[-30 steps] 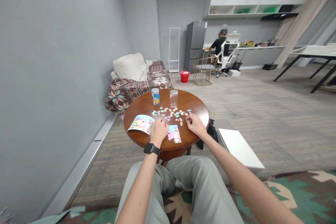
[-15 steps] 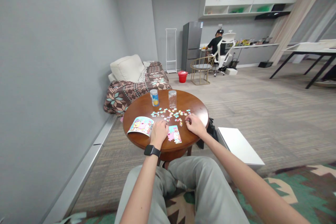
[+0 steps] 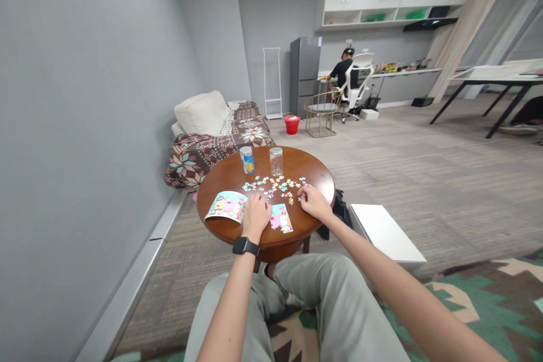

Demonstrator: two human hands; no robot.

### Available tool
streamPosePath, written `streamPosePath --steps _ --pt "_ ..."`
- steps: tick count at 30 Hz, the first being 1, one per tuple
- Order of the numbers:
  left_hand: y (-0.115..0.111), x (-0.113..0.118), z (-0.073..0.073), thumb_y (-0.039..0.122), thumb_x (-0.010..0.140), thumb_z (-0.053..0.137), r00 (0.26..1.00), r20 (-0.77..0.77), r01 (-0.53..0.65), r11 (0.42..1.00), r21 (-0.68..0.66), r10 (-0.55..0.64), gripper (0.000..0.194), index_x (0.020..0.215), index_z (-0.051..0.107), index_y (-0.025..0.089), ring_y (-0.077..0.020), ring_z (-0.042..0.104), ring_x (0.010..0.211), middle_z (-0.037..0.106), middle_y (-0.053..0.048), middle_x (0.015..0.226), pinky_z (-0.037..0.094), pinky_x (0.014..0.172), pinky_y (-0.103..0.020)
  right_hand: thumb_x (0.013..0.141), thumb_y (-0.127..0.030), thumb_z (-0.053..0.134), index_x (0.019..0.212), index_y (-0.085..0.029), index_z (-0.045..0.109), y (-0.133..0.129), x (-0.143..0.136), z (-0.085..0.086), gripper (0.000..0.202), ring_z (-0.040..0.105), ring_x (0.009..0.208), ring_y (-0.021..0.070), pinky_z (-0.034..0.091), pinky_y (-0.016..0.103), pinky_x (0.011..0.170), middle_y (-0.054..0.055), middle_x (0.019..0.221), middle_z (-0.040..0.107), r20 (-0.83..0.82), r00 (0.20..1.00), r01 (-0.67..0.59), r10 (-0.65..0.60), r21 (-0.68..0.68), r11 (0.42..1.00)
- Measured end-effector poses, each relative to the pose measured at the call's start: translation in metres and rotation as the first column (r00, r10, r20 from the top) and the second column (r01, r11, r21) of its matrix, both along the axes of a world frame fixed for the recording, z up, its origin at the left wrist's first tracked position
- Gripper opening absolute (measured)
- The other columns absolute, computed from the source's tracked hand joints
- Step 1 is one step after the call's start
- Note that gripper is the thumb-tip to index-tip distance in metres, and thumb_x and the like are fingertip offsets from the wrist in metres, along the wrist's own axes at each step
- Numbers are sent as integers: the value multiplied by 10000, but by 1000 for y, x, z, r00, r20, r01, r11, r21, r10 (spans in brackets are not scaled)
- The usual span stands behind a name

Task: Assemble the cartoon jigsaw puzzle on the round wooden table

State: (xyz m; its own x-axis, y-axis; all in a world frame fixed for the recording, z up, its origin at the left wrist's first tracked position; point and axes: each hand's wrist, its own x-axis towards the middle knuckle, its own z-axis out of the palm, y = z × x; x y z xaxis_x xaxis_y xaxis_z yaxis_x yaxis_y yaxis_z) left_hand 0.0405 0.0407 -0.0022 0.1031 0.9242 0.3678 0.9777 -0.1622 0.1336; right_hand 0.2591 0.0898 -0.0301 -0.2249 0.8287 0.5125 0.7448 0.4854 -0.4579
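On the round wooden table (image 3: 218, 176), my left hand (image 3: 257, 216) rests palm down with its fingers curled in. Whatever is under those fingertips is too small to make out. Right beside it lies a partly joined jigsaw puzzle (image 3: 281, 218) in pink, white and light blue. My right hand (image 3: 313, 202) is across the table, thumb and fingers pinched on a small puzzle piece (image 3: 300, 199). Loose puzzle pieces (image 3: 283, 185) are scattered beyond both hands. Left of my left hand is a curled picture sheet (image 3: 226, 206) with cartoon figures.
A clear jar (image 3: 276, 163) and a blue-labelled jar (image 3: 247, 161), both with silver lids, stand at the table's far side. A white box (image 3: 384, 232) sits right of the table. A blanket-covered sofa (image 3: 220, 141) is behind. Farther off, a person (image 3: 341, 72) sits at a counter.
The view has shifted slightly. Both hands stay in nearly the same places on the table, and the joined puzzle lies where it was.
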Motion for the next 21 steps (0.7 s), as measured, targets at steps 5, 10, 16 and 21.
streamPosePath --steps 5,10,16,21 --pt "-1 0 1 140 908 446 999 -2 36 999 -10 -36 211 917 654 176 -220 583 963 670 -79 981 417 875 -353 770 -61 475 848 -201 579 0 -1 2 191 576 834 186 441 294 797 52 895 607 80 997 3 0 -47 999" --pt "0 0 0 140 912 446 999 8 42 999 -12 -42 224 893 666 181 -218 590 960 682 -76 961 413 883 -352 770 -65 482 863 -207 572 1 -2 3 191 582 893 200 441 304 822 61 932 618 83 996 -2 7 -61 998" --pt "1 -2 -3 160 914 456 999 1 44 999 -4 -44 234 920 690 172 -222 563 971 651 -87 984 422 881 -349 784 -83 472 840 -201 568 0 -1 3 162 582 858 196 437 303 800 57 906 617 84 996 6 -1 -65 998" --pt "0 -1 -2 160 905 463 1000 -6 27 1000 1 -27 233 924 695 167 -223 552 961 631 -89 979 425 877 -345 780 -87 479 834 -200 570 3 0 -1 154 575 851 185 434 293 799 45 877 607 68 998 -8 12 -57 998"
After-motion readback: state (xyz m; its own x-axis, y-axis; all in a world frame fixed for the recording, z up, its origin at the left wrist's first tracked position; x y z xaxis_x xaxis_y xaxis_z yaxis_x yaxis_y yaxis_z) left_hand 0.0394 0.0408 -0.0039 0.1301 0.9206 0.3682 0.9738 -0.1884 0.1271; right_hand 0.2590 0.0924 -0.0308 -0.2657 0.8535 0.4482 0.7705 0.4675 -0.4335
